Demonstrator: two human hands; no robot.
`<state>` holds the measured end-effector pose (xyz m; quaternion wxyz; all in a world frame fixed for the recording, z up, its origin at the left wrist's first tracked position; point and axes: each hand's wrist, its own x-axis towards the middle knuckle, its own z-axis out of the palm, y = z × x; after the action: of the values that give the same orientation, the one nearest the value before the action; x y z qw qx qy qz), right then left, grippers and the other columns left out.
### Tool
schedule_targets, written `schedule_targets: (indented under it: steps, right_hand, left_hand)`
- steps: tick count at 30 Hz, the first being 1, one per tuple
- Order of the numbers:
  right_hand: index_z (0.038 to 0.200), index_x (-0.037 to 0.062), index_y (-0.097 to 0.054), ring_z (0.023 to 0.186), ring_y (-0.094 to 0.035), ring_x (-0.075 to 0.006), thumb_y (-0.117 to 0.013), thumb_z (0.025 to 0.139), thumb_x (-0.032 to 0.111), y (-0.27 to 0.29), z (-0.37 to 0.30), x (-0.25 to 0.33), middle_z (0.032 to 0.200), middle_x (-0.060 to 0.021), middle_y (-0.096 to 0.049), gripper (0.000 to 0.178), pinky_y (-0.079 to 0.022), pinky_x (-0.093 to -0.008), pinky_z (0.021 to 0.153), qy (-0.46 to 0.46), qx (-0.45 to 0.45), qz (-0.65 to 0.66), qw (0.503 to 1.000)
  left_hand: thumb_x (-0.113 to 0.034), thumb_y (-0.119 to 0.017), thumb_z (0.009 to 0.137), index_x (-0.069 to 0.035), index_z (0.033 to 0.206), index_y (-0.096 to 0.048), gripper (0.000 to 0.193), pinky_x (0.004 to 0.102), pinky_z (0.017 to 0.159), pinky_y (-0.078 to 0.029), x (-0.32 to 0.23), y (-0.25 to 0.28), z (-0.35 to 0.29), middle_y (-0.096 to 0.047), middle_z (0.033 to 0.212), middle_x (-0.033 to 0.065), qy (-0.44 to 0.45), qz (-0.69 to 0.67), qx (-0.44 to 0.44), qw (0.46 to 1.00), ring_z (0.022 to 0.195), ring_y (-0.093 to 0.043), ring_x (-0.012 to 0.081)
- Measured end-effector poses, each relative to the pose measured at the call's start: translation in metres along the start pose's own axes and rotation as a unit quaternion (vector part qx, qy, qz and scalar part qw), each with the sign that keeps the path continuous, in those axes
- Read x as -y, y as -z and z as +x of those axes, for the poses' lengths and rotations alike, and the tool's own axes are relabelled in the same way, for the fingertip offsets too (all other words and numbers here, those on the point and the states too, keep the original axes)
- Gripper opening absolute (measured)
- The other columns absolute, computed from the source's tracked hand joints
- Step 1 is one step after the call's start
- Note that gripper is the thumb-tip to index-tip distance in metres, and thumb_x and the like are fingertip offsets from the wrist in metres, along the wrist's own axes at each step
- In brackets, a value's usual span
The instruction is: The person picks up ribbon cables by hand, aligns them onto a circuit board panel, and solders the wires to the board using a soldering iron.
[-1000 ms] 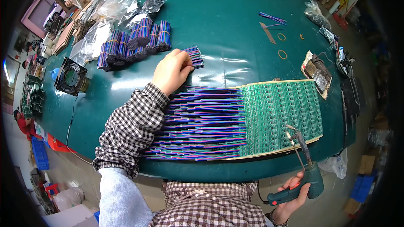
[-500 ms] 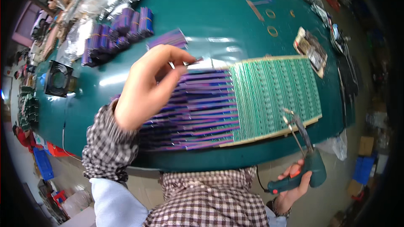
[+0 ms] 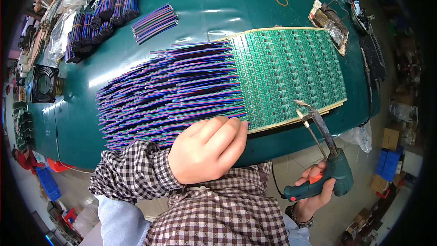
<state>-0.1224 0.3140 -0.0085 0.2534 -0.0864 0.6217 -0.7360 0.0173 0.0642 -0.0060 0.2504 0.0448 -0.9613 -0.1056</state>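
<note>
A panel of green circuit boards [image 3: 291, 70] lies on the table, with rows of thin multicoloured wires [image 3: 168, 91] fanned out from its left edge. My left hand [image 3: 211, 148] is curled over the nearest wires, its fingers pressed together and their tips at the panel's near left corner. Whatever they pinch is hidden beneath them. In my right hand [image 3: 316, 189] is a dark green soldering gun [image 3: 339, 168] with an orange trigger. My fingers wrap its handle, and its bent metal tip hangs over the near right part of the panel.
Rubber-banded wire bundles [image 3: 107, 7] stand at the far left, with a loose batch of wires [image 3: 155, 23] nearby. A small black fan [image 3: 44, 83] sits at the left edge. A grimy block-like tray [image 3: 330, 25] lies beyond the panel's right end. Rubber bands [image 3: 282, 1] lie at the back.
My left hand has come from the far side of the wires to the panel's near left corner. The view has shifted, so the table sits higher. The right hand still holds the soldering gun.
</note>
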Motion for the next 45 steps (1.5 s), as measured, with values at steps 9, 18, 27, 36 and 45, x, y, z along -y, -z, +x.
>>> schedule_targets:
  steps: [9,18,27,36,45]
  right_hand:
    - [0.12,-0.0099,-0.044,0.091,-0.064,-0.0281,-0.054,0.093,0.039,0.01,-0.013,0.006,0.094,-0.0158,-0.06,0.057,-0.062,-0.0341,0.06,0.012,0.101,-0.019,0.995]
    - [0.103,-0.0059,-0.054,0.087,-0.063,-0.0292,-0.072,0.08,0.04,-0.006,-0.026,0.02,0.091,-0.0162,-0.06,0.054,-0.055,-0.0419,0.077,-0.089,0.088,-0.068,0.99]
    - [0.119,-0.01,-0.045,0.079,-0.061,-0.024,-0.069,0.083,0.041,-0.014,-0.028,0.015,0.083,-0.0102,-0.056,0.067,-0.057,-0.0414,0.074,-0.092,0.109,-0.144,0.979]
    - [0.119,-0.0107,-0.046,0.078,-0.062,-0.0247,-0.072,0.081,0.038,-0.021,-0.026,0.016,0.083,-0.0121,-0.058,0.067,-0.057,-0.0442,0.073,-0.096,0.094,-0.15,0.98]
    - [0.119,-0.0113,-0.046,0.077,-0.061,-0.0249,-0.073,0.08,0.039,-0.023,-0.025,0.014,0.082,-0.0121,-0.057,0.07,-0.057,-0.0441,0.072,-0.098,0.09,-0.151,0.98]
  left_hand:
    - [-0.007,-0.062,0.064,0.005,0.1,-0.065,0.038,0.0293,0.063,-0.051,0.006,-0.002,-0.002,-0.06,0.094,0.0116,0.035,-0.051,0.013,0.998,0.076,-0.06,0.0214]
    - [-0.005,-0.063,0.063,0.003,0.101,-0.066,0.038,0.0306,0.062,-0.05,0.011,-0.001,-0.003,-0.06,0.093,0.0094,0.066,-0.1,0.014,0.993,0.074,-0.059,0.021]
    - [-0.002,-0.066,0.061,0.001,0.098,-0.067,0.037,0.0307,0.06,-0.049,0.012,-0.003,-0.004,-0.059,0.089,0.0085,0.093,-0.124,-0.003,0.988,0.072,-0.058,0.0209]
    - [-0.002,-0.066,0.061,0.001,0.097,-0.068,0.036,0.0305,0.059,-0.049,0.012,-0.004,-0.003,-0.06,0.089,0.0082,0.097,-0.118,-0.006,0.988,0.071,-0.058,0.0206]
    - [-0.002,-0.067,0.061,0.0,0.095,-0.068,0.034,0.03,0.058,-0.049,0.011,-0.005,-0.003,-0.06,0.088,0.0076,0.098,-0.115,-0.009,0.989,0.07,-0.058,0.0201]
